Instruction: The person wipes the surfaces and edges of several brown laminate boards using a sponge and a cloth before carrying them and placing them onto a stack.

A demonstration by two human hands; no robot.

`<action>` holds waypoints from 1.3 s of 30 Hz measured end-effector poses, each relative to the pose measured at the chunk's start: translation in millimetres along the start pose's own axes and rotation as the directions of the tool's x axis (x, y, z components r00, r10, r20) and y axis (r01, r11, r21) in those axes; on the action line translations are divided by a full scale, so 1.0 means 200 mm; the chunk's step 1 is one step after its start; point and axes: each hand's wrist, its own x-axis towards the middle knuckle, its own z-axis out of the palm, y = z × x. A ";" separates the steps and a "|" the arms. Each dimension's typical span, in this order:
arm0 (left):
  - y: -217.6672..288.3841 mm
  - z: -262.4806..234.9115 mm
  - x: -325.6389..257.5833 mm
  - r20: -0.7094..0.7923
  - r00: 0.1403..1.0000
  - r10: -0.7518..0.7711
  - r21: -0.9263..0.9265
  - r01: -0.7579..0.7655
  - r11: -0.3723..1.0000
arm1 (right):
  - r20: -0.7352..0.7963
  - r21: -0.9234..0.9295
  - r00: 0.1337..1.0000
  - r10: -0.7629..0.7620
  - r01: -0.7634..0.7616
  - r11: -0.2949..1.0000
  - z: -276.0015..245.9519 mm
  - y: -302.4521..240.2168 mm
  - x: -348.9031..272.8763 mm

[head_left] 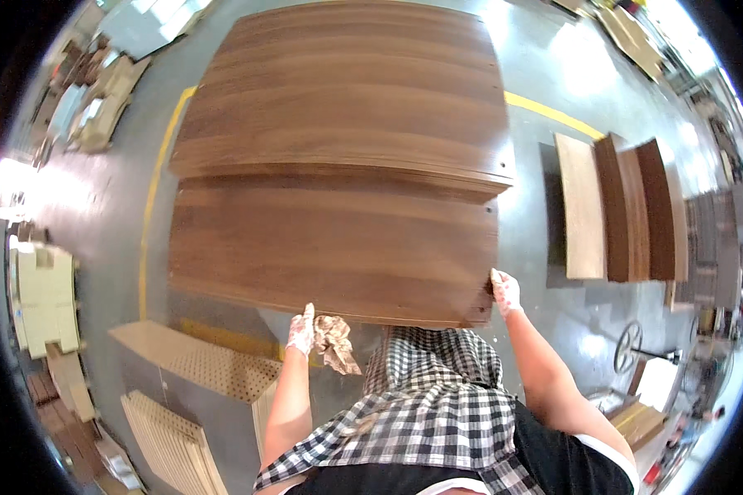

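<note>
Two large dark-brown wood panels lie stacked in front of me; the upper panel (347, 91) sits farther away, and the lower panel (330, 247) sticks out toward me. My left hand (302, 330), in a light glove, holds a crumpled brownish rag (334, 342) at the near edge of the lower panel. My right hand (504, 290), also gloved, grips that panel's near right corner.
Smaller wood boards (619, 210) stand to the right on the grey floor. A perforated beige board (198, 359) and slatted pieces (173, 441) lie at lower left. Yellow floor lines (149, 206) run along the left and behind. A metal handwheel (627, 346) is at right.
</note>
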 end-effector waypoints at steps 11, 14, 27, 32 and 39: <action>0.08 0.14 -0.12 0.016 0.999 0.047 -0.213 -0.043 0.976 | -0.253 -0.038 0.941 -0.224 0.222 0.974 -0.03 -0.05 0.26; 0.03 0.12 -0.02 0.081 0.996 0.035 -0.239 -0.015 0.971 | -0.201 -0.229 0.949 -0.244 0.196 0.954 0.00 -0.24 0.47; -0.11 0.03 0.12 0.215 0.971 -0.102 -0.486 0.197 0.851 | -0.182 -0.459 0.979 -0.094 0.000 0.888 0.05 -0.45 0.55; -0.05 0.08 0.06 0.219 0.961 -0.166 -0.476 0.254 0.842 | -0.255 -0.459 0.945 -0.205 0.068 0.886 0.04 -0.38 0.57; 0.06 0.13 -0.04 0.205 0.966 -0.160 -0.408 0.233 0.883 | -0.166 -0.442 0.984 -0.070 -0.011 0.897 -0.01 -0.44 0.52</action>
